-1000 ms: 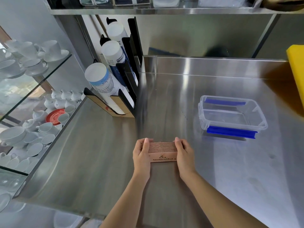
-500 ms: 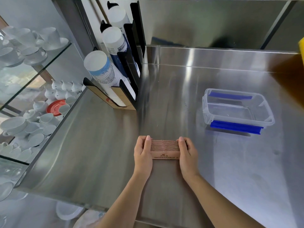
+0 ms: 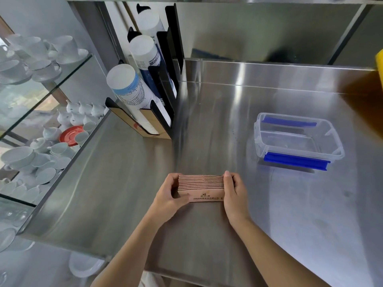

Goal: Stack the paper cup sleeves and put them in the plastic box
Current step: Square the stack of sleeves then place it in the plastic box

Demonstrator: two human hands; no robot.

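Left hand [image 3: 169, 195] curled round the left end of the brown sleeve stack [image 3: 202, 188], thumb on the front. Right hand [image 3: 234, 193] flat against the right end, squeezing. Stack low over the steel table [image 3: 228, 121]. Clear plastic box [image 3: 298, 139] well apart, right.

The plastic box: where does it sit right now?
In the head view, the plastic box sits empty on the steel counter, right of centre, beyond and right of the sleeve stack held between both hands.
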